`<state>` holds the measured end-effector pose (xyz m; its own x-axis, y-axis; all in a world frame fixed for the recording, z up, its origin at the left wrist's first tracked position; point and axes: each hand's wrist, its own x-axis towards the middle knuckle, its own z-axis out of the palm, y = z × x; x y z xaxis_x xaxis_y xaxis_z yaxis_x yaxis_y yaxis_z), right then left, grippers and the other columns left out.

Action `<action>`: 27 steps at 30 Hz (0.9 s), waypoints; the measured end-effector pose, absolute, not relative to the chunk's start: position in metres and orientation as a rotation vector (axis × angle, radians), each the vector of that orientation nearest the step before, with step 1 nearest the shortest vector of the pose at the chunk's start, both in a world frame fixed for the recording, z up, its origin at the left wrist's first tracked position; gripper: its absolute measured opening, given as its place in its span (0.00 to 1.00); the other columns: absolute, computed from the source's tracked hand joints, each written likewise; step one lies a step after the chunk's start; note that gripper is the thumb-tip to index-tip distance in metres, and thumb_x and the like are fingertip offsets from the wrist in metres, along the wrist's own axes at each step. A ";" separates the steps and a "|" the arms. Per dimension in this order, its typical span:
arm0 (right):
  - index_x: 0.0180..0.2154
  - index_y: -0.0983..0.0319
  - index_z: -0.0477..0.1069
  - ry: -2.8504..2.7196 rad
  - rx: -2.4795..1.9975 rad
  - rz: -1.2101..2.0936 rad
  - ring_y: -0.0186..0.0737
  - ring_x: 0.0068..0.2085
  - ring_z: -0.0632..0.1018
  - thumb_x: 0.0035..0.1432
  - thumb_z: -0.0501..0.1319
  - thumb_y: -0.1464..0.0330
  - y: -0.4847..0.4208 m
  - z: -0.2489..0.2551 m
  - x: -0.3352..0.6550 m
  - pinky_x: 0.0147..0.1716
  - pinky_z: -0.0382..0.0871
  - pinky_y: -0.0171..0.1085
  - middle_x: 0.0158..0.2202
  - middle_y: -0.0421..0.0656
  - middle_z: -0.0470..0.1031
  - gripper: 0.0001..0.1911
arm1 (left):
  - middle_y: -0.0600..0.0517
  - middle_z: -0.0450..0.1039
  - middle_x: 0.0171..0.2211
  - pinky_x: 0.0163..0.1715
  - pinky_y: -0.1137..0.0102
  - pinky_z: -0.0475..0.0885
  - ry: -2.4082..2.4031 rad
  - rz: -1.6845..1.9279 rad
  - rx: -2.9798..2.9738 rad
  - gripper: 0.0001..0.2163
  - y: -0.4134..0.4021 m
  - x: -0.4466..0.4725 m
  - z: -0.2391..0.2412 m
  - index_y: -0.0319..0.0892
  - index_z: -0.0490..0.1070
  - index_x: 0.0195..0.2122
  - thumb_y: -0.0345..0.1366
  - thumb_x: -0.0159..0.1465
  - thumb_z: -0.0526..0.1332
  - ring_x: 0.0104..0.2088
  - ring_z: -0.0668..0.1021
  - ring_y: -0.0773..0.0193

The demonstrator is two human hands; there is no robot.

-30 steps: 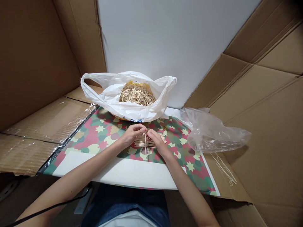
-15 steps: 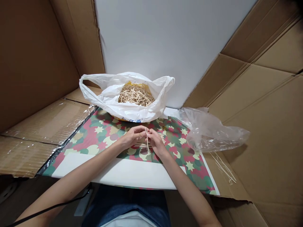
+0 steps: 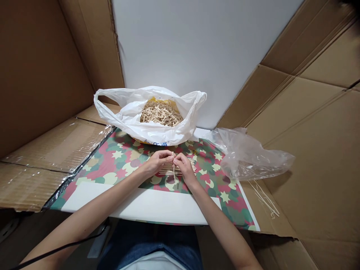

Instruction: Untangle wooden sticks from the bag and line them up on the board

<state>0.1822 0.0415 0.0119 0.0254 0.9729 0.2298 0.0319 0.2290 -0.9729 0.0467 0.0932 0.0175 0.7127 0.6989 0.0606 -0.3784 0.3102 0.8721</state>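
Observation:
Over the patterned cloth, my left hand point(image 3: 159, 162) and my right hand point(image 3: 183, 165) meet fingertip to fingertip. Between them they pinch a thin cream cord point(image 3: 174, 174), looped at the top, with its tail hanging down toward me. Both hands are closed in a pinch; the exact crossing of the cord is hidden by the fingers. Beneath them lies a row of similar pale cords point(image 3: 165, 172), laid side by side, with shorter crinkled ends showing right of my right hand.
Behind the hands stands an open white plastic bag point(image 3: 126, 122) full of short pale knotted pieces point(image 3: 161, 113). A clear plastic bag point(image 3: 253, 157) lies crumpled at the right, near loose cords point(image 3: 266, 200). Cardboard walls point(image 3: 317, 157) enclose the sides; a white strip point(image 3: 140, 204) runs along the front.
My right fingers have shifted slightly on the cord, closer to the left fingertips. The loop at the top looks smaller and the tail hangs straighter.

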 end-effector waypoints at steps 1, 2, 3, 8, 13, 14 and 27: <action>0.24 0.60 0.61 -1.321 -1.077 0.997 0.33 0.27 0.67 0.52 0.55 0.68 0.041 0.012 0.182 0.29 0.60 0.33 0.22 0.36 0.64 0.07 | 0.53 0.69 0.24 0.28 0.74 0.65 0.363 0.737 1.027 0.09 0.093 0.047 0.017 0.35 0.70 0.28 0.35 0.51 0.66 0.26 0.72 0.69; 0.24 0.60 0.61 -1.331 -1.081 0.995 0.33 0.27 0.67 0.53 0.55 0.68 0.041 0.013 0.182 0.30 0.60 0.33 0.22 0.36 0.64 0.07 | 0.53 0.69 0.24 0.27 0.75 0.64 0.366 0.746 1.023 0.09 0.094 0.047 0.017 0.35 0.70 0.28 0.35 0.51 0.66 0.26 0.71 0.69; 0.24 0.60 0.61 -1.338 -1.086 0.993 0.33 0.27 0.68 0.53 0.55 0.67 0.041 0.014 0.182 0.30 0.60 0.34 0.22 0.36 0.64 0.07 | 0.53 0.69 0.24 0.27 0.75 0.64 0.369 0.758 1.016 0.09 0.094 0.047 0.017 0.34 0.70 0.27 0.34 0.50 0.66 0.25 0.71 0.69; 0.27 0.60 0.62 -1.385 -1.150 1.034 0.34 0.28 0.68 0.54 0.54 0.63 0.041 0.017 0.183 0.30 0.60 0.34 0.24 0.37 0.65 0.08 | 0.56 0.65 0.20 0.25 0.78 0.62 0.389 0.861 0.954 0.08 0.100 0.043 0.019 0.35 0.70 0.26 0.34 0.50 0.67 0.22 0.67 0.74; 0.25 0.61 0.61 -1.424 -1.120 1.107 0.33 0.27 0.66 0.51 0.56 0.64 0.042 0.020 0.184 0.29 0.58 0.33 0.23 0.36 0.62 0.08 | 0.55 0.66 0.24 0.25 0.80 0.61 0.394 0.977 0.886 0.07 0.107 0.039 0.021 0.35 0.71 0.26 0.32 0.49 0.67 0.24 0.66 0.76; 0.24 0.61 0.61 -1.430 -1.116 1.138 0.33 0.27 0.66 0.51 0.56 0.64 0.042 0.021 0.185 0.29 0.58 0.33 0.23 0.36 0.63 0.08 | 0.55 0.66 0.25 0.25 0.80 0.61 0.395 0.994 0.877 0.07 0.108 0.038 0.021 0.35 0.71 0.26 0.31 0.49 0.67 0.25 0.66 0.76; 0.24 0.60 0.62 -1.269 -1.095 1.104 0.33 0.26 0.66 0.51 0.56 0.65 0.042 0.016 0.186 0.28 0.58 0.33 0.22 0.36 0.63 0.07 | 0.55 0.64 0.19 0.23 0.76 0.60 0.412 0.701 1.016 0.07 0.100 0.037 0.027 0.35 0.70 0.25 0.33 0.49 0.66 0.21 0.66 0.73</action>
<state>0.1860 0.0416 0.0162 0.0008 0.9892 0.1463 -0.0075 0.1463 -0.9892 0.0366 0.1003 0.0275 0.7138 0.7004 0.0034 -0.3376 0.3398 0.8778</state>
